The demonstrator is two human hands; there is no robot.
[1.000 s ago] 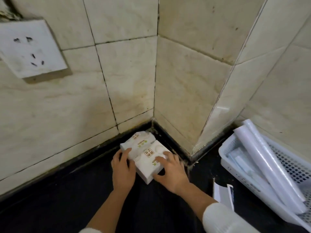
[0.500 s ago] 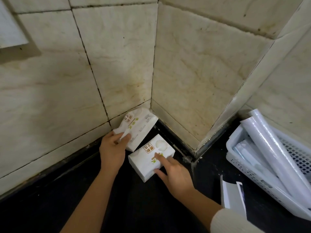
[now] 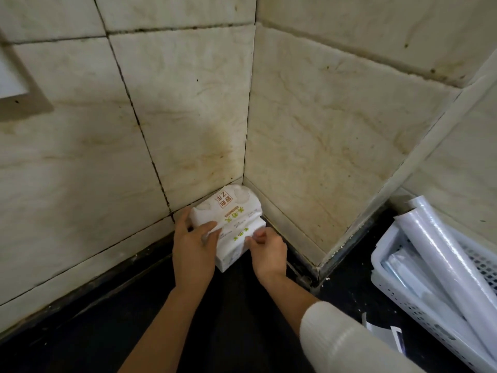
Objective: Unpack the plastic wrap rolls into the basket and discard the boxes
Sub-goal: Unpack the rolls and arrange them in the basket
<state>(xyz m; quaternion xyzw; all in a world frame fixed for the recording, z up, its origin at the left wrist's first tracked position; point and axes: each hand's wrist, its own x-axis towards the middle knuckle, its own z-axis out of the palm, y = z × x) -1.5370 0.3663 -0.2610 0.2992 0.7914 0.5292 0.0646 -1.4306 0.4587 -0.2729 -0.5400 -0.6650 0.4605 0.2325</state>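
Two white soft packs with green and red print sit in the tiled corner, the upper pack (image 3: pixel 228 208) stacked on the lower pack (image 3: pixel 238 247). My left hand (image 3: pixel 192 249) grips the upper pack from its left side, thumb on top. My right hand (image 3: pixel 269 251) pinches the right front edge of the lower pack. A white perforated basket (image 3: pixel 403 294) stands at the right and holds several plastic wrap rolls (image 3: pixel 443 254), one long roll leaning out over its rim. Part of a flattened white box (image 3: pixel 387 335) lies by the basket's near corner, partly behind my right sleeve.
The black countertop (image 3: pixel 215 332) meets cream tiled walls on the left and back. A tiled pillar edge (image 3: pixel 403 170) juts out between the corner and the basket. A white wall socket (image 3: pixel 10 76) is at the upper left.
My left hand lifted one pack and set it on top of the other, against the corner. My right hand shifted to the lower pack's front edge. The view moved closer.
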